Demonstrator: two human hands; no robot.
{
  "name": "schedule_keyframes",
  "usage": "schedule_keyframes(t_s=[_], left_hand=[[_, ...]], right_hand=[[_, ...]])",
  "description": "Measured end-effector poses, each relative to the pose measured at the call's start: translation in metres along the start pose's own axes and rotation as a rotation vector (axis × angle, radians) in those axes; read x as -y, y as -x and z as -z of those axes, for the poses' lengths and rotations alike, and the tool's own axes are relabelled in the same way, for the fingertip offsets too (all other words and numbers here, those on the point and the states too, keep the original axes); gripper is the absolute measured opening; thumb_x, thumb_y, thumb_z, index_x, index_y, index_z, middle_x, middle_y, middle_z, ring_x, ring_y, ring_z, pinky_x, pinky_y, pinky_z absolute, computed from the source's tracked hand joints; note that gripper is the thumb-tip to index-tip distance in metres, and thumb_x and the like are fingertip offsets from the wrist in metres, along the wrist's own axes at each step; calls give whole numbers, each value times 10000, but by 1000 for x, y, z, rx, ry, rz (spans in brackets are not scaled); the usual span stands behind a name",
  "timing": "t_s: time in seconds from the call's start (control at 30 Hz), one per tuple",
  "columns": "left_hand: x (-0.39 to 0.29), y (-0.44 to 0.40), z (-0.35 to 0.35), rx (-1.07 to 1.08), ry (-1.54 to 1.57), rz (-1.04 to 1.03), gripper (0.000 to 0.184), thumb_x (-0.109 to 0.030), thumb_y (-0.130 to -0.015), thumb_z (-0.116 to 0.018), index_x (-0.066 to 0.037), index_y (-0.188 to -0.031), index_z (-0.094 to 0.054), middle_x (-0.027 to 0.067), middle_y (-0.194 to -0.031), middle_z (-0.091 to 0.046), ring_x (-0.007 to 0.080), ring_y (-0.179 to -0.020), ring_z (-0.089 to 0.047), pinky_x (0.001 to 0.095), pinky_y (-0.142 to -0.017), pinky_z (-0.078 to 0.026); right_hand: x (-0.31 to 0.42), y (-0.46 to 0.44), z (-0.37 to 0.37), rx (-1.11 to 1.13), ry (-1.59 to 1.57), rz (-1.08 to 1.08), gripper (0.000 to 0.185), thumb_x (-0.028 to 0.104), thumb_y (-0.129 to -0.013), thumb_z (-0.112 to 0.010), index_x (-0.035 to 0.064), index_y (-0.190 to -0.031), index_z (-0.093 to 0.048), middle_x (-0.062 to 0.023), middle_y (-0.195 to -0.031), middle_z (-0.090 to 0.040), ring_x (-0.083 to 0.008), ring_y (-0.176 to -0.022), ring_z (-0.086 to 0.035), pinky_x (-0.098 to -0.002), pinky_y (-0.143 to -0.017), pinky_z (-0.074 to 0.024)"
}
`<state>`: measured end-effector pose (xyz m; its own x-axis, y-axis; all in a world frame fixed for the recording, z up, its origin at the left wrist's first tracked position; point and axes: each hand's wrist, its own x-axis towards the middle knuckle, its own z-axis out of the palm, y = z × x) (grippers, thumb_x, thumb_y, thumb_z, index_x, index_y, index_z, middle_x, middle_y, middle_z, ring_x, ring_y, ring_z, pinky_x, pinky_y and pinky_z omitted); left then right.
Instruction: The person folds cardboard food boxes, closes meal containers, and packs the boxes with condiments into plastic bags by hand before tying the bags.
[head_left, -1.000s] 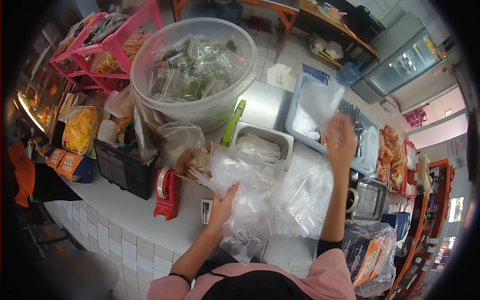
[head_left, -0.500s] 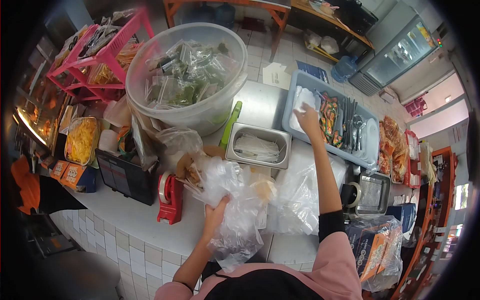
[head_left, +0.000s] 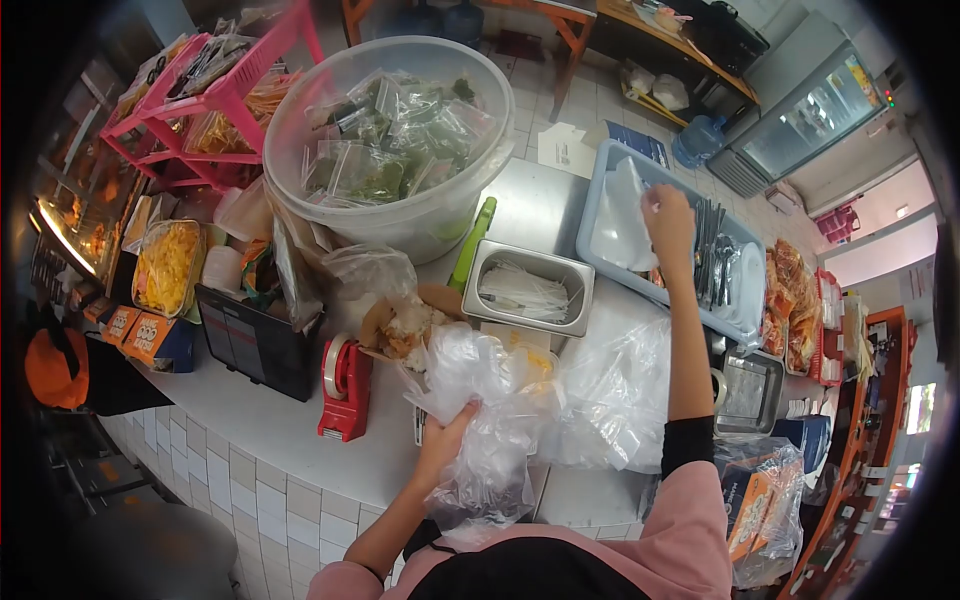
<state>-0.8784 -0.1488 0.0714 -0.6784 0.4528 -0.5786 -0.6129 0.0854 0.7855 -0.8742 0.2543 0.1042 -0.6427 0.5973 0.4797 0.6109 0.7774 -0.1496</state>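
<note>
My left hand (head_left: pixel 455 432) is closed around a bunch of clear plastic bags (head_left: pixel 490 440) above the front of the counter. Over the blue tray (head_left: pixel 585 215) at the right, my right hand (head_left: pixel 668 215) pinches the edge of a thin white sheet (head_left: pixel 622 215). Dark wrapped cutlery (head_left: pixel 712 250) lies in the tray beside that hand. Brown paper with food (head_left: pixel 405 330) sits just beyond the held bags. A steel container (head_left: pixel 530 285) of clear wrapped items stands between the two hands. More clear plastic bags (head_left: pixel 615 400) lie flat to its right.
A large round tub (head_left: pixel 450 220) of bagged greens stands at the back, beside a pink rack (head_left: pixel 215 90). Along the left are a red tape dispenser (head_left: pixel 344 390), a black tablet (head_left: pixel 250 340) and a yellow food tray (head_left: pixel 168 268). A steel pan (head_left: pixel 750 390) is at the right.
My right hand has lifted slightly from the tray with the white sheet now raised in its fingers. My left hand still grips the plastic bags, slightly farther right.
</note>
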Motion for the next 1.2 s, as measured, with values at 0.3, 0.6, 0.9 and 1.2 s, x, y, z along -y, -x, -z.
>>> schedule_keyframes(t_s=[0.3,0.6,0.9,1.2], left_hand=[[-3,2,-2,31,-46,-52,306,-165,-808,-640,27,-1037,-574,67,-976,-618,132,-881,-567,247,-783,-432],[0,3,1,-30,-33,-76,312,-191,-815,-632,28,-1033,-584,66,-977,-619,136,-868,-566,246,-774,-430],[5,-9,1,103,263,76,326,-216,-815,-634,4,-1046,-564,76,-952,-603,136,-772,-593,227,-622,-482],[24,-16,13,-57,239,21,345,-135,-799,-645,19,-1084,-528,92,-963,-608,153,-790,-599,268,-627,-500]], right_hand=[[-44,-23,22,-64,-81,-60,74,162,-712,-603,98,-747,-588,-2,-789,-601,-225,-836,-539,-436,-700,-408],[-53,-27,37,-201,-391,-158,133,151,-767,-586,47,-845,-555,-109,-788,-607,-238,-732,-598,-344,-651,-456],[159,150,115,1120,-662,869,231,22,-768,-482,7,-993,-533,-135,-950,-534,-264,-980,-512,-362,-879,-398],[21,40,-43,104,-603,-117,182,91,-737,-624,-30,-873,-634,-151,-772,-650,-209,-695,-638,-304,-650,-494]])
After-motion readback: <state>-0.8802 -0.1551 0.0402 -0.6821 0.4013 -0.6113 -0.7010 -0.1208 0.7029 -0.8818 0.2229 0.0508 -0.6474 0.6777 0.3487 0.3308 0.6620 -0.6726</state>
